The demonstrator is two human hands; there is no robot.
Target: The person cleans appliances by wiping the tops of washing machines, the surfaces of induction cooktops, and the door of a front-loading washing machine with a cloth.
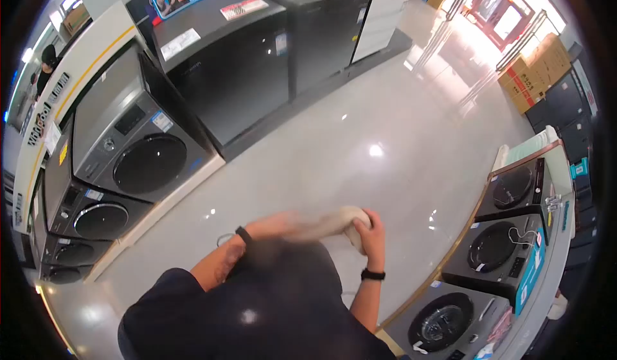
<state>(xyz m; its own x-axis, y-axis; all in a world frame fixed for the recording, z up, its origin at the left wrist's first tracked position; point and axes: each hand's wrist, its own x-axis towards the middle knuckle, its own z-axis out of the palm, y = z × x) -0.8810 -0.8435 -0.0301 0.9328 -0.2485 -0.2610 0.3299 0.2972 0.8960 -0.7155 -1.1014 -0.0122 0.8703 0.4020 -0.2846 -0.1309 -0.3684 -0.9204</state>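
Observation:
A pale cream cloth (pixel 350 220) is bunched in front of my body. My right hand (pixel 374 233) is closed around its right end, fingers wrapped over the fabric, with a black band on that wrist. From there the cloth runs left in a blurred strip towards my left hand (pixel 273 225). That hand is smeared by motion, so its fingers and any grip on the cloth cannot be made out. A dark band sits on the left wrist too. Below both hands is my dark shirt (pixel 250 308).
Grey front-loading washing machines (pixel 149 161) line the left on a low plinth. Dark appliance cabinets (pixel 231 80) stand ahead. More front-loaders (pixel 440 321) form a row at the right. Cardboard boxes (pixel 536 71) are stacked far right. Glossy floor (pixel 360 135) lies between; a person (pixel 48 71) is far left.

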